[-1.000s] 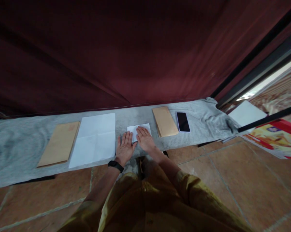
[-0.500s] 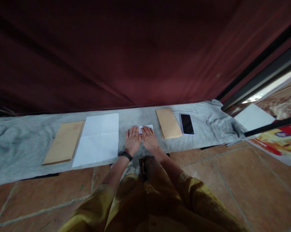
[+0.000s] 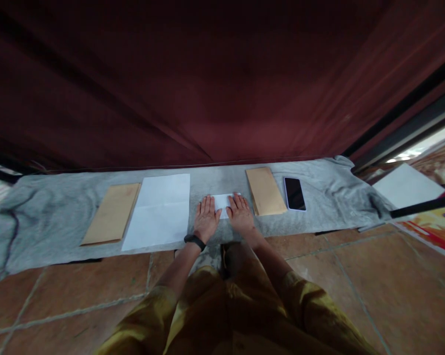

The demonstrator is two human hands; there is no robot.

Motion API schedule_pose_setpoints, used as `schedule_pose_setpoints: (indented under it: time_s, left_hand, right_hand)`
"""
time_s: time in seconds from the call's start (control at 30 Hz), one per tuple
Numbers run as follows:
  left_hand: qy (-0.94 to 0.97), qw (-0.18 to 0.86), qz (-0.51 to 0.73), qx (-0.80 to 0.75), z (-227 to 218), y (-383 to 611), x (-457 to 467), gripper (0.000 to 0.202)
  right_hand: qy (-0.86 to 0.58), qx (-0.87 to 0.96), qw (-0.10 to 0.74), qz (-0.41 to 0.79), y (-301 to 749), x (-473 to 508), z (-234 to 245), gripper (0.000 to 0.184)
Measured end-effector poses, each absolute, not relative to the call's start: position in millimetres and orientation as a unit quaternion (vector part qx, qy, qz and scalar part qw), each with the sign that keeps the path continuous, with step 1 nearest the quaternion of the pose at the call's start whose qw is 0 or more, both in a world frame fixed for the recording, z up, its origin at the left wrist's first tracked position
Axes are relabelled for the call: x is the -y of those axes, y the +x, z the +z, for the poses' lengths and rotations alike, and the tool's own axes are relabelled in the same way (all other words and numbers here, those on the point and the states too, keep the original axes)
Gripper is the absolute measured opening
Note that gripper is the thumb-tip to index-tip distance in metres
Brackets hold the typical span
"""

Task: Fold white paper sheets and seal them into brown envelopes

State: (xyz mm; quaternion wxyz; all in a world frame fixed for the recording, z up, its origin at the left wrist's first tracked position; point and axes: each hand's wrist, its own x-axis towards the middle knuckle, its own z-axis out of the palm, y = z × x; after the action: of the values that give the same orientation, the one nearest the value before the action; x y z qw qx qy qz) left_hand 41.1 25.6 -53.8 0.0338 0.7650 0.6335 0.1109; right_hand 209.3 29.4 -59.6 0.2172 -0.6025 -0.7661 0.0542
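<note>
Fingers of the left hand (image 3: 206,218) and right hand (image 3: 240,215) lie flat and outstretched, gripping nothing. They press a small folded white paper (image 3: 222,202), seemingly to flatten its crease, onto the grey cloth (image 3: 59,217). A brown envelope (image 3: 266,191) and a phone (image 3: 295,193) lie just to the right.

I saw a dark red curtain (image 3: 222,79) filling the back. A grey cloth (image 3: 52,217) lay along the terracotta tile floor (image 3: 355,276); daylight (image 3: 435,139) showed far right.
</note>
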Motion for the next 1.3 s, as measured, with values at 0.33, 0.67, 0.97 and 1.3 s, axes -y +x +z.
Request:
schedule_pose_setpoints:
  time_s: [0.33,0.67,0.97,1.3]
  left_hand:
    - [0.758,0.034,0.118,-0.64,-51,32,-6,0.064]
    - [0.77,0.025,0.134,-0.623,-50,33,31,0.062]
    - [0.776,0.021,0.14,-0.615,-49,28,55,0.063]
    - [0.779,0.015,0.135,-0.612,-47,29,57,0.065]
  right_hand:
    - [-0.612,0.756,0.228,0.034,215,-23,-61,0.051]
    - [-0.614,0.755,0.228,0.033,214,-24,-61,0.051]
    - [-0.608,0.757,0.234,0.04,217,-24,-61,0.05]
    - [-0.545,0.801,0.239,0.069,206,-6,-50,0.049]
